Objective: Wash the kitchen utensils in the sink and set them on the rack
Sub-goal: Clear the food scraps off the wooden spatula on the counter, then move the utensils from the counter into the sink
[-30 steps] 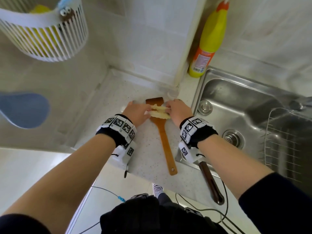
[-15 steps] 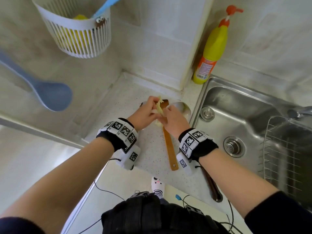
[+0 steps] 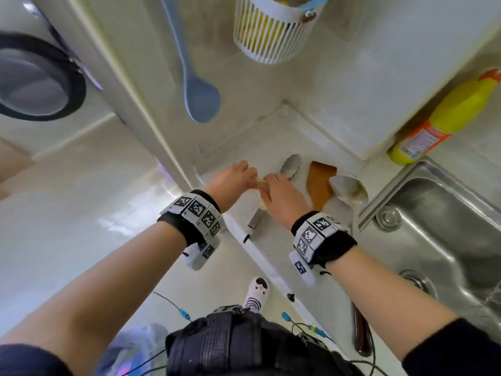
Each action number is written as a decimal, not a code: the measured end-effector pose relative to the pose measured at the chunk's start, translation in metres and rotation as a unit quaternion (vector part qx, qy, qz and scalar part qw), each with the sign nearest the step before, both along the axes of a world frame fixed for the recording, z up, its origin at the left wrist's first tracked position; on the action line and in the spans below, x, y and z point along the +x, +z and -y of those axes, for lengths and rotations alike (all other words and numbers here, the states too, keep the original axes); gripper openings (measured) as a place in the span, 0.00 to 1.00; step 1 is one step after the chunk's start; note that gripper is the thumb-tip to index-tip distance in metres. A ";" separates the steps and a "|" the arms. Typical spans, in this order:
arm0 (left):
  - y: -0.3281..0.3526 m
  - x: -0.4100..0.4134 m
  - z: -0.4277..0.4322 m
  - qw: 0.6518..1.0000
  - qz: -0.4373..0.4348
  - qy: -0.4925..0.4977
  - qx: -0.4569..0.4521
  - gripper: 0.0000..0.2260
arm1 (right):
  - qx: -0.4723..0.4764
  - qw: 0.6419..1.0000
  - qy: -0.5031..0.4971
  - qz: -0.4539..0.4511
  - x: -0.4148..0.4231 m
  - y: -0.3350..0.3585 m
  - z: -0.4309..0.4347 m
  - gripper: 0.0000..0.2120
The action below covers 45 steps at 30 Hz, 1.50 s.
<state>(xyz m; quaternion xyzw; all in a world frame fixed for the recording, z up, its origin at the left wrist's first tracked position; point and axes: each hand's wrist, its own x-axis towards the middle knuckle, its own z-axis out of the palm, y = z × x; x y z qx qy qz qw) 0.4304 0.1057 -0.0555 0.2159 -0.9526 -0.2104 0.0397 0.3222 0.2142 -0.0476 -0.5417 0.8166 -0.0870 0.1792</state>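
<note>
My left hand (image 3: pixel 230 183) and my right hand (image 3: pixel 282 199) meet over the white counter (image 3: pixel 271 248), both pinching a pale yellow scrap (image 3: pixel 259 181) between their fingertips. Just right of them lie a metal spoon (image 3: pixel 291 164), a wooden spatula (image 3: pixel 320 185) and a metal ladle (image 3: pixel 348 188); my right hand hides the lower part of the spatula. A thin metal handle (image 3: pixel 253 223) sticks out below my hands. A dark brown handle (image 3: pixel 360 335) lies near the counter's front edge. The steel sink (image 3: pixel 447 213) is at the right.
A yellow and orange bottle (image 3: pixel 444 115) stands behind the sink's corner. On the wall hang a white slatted basket (image 3: pixel 271 31) and a blue spoon (image 3: pixel 200 96). A dark round pan (image 3: pixel 35 77) shows at far left. The floor and my foot are below the counter edge.
Both hands have shifted left off the spatula with the yellow scrap still between them. The view has swung left, so the spoon and ladle show and the wire rack is out of frame.
</note>
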 end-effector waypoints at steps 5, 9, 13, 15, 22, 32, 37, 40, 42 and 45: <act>0.004 -0.089 -0.005 0.994 -0.075 -0.083 -0.020 0.10 | -0.005 0.994 -0.092 -0.056 -0.080 0.005 -0.033 0.18; -0.002 -0.146 -0.010 0.995 -0.034 -0.092 -0.022 0.11 | 0.027 0.979 -0.165 -0.113 -0.141 -0.005 -0.057 0.16; -0.012 -0.185 -0.016 0.995 0.034 -0.082 -0.035 0.15 | 0.047 0.969 -0.215 -0.111 -0.181 -0.020 -0.073 0.14; -0.025 -0.200 -0.018 0.992 0.087 -0.085 -0.040 0.16 | 0.055 0.966 -0.238 -0.088 -0.192 -0.030 -0.081 0.14; -0.057 -0.221 0.003 0.977 0.184 -0.102 -0.038 0.15 | 0.069 0.958 -0.275 -0.039 -0.210 -0.043 -0.087 0.12; -0.073 -0.257 0.039 0.969 0.190 -0.150 -0.042 0.14 | 0.091 0.930 -0.355 -0.021 -0.212 -0.039 -0.083 0.13; -0.074 -0.273 0.052 0.962 0.232 -0.136 -0.037 0.15 | 0.082 0.915 -0.394 -0.035 -0.208 -0.032 -0.079 0.12; -0.073 -0.283 0.048 0.961 0.228 -0.152 -0.044 0.18 | 0.086 0.903 -0.418 -0.046 -0.201 -0.032 -0.085 0.13; -0.070 -0.294 0.041 0.958 0.206 -0.191 -0.065 0.17 | 0.087 0.891 -0.442 -0.052 -0.197 -0.031 -0.094 0.12; -0.067 -0.309 0.021 0.952 0.177 -0.240 -0.071 0.13 | 0.090 0.875 -0.474 -0.052 -0.188 -0.033 -0.114 0.12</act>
